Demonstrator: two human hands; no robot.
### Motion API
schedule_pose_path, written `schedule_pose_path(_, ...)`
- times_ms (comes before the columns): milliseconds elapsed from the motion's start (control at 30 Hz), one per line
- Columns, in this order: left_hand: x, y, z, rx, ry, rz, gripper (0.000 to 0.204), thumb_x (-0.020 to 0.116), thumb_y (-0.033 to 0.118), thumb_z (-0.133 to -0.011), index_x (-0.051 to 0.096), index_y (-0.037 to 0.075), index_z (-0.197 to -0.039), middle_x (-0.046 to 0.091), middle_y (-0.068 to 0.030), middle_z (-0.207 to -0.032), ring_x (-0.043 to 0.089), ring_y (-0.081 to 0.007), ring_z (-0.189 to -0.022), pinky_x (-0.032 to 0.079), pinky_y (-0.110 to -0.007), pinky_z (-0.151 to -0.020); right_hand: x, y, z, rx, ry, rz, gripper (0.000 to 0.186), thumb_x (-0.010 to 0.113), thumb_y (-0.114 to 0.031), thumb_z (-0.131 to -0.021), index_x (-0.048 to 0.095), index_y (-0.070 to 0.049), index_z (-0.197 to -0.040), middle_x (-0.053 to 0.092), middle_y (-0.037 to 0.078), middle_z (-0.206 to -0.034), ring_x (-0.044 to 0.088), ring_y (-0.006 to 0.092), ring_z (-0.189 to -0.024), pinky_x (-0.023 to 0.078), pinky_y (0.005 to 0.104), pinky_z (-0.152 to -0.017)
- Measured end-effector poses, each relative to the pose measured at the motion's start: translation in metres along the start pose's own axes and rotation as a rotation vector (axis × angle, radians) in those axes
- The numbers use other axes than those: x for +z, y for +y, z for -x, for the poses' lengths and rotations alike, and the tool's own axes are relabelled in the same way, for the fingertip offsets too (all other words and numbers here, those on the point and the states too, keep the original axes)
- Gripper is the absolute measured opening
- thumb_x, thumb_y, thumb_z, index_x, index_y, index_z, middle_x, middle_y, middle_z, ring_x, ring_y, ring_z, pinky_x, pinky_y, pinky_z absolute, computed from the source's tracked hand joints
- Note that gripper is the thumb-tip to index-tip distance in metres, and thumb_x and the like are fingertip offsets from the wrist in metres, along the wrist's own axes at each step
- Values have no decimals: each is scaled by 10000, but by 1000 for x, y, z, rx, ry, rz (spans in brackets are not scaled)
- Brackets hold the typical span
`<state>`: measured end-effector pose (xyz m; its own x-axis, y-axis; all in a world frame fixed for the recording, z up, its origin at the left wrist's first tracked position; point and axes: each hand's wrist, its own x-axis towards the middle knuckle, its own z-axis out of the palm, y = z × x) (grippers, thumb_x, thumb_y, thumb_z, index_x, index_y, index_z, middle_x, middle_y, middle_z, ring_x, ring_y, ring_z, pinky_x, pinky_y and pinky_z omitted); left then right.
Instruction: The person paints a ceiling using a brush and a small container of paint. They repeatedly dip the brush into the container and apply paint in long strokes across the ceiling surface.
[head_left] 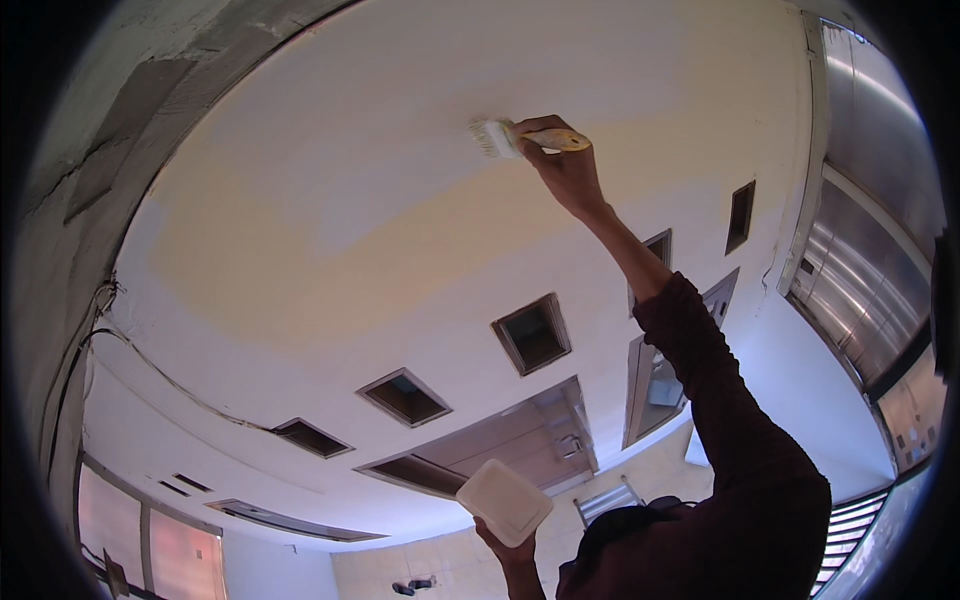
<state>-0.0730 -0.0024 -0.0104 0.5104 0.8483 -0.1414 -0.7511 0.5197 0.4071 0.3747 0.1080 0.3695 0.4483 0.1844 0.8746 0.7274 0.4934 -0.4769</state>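
Note:
My right hand (558, 165) is raised high, its fingers closed round the pale wooden handle of a paintbrush (494, 138), whose white bristles meet a broad white wall (350, 120). Uneven pale-yellow patches (250, 260) spread across that surface around and below the brush. Low at the centre, my left hand (491, 538) grips a white, rounded rectangular plastic container (503, 490), seen against a recessed panel; its contents cannot be made out. My right arm's dark, bunched sleeve runs down to the lower right.
Several small square openings (530, 333) and larger recessed panels (505, 430) line the wall. Loose cables (180, 378) run at the left, beside a rough grey edge (120, 120). Metal-framed panes (860, 260) stand at the right. A ladder (605, 497) and dark footwear (405, 586) appear at the bottom.

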Motion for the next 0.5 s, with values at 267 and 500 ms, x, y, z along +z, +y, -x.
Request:
schedule_pose_path(267,23,-18,-9,-10,31,-81,800,619,672,-888,410,183,-1486,527,-108,-1385,550,-333,-1257,498,-594,-1006,-233,78,-65,227,213,267,242,687,-225,-938,724,-95,-1140,717,15,-991,680,106,-878,600,280,-705)
schedule_pose_path(500,13,-32,-20,-135,-68,17,735,605,633,-917,433,205,-1490,567,-59,-1377,561,-299,-1270,503,-577,-1004,-256,106,-78,-81,426,704,176,705,-188,-948,737,-105,-1100,731,58,-1084,699,172,-959,545,305,-870)
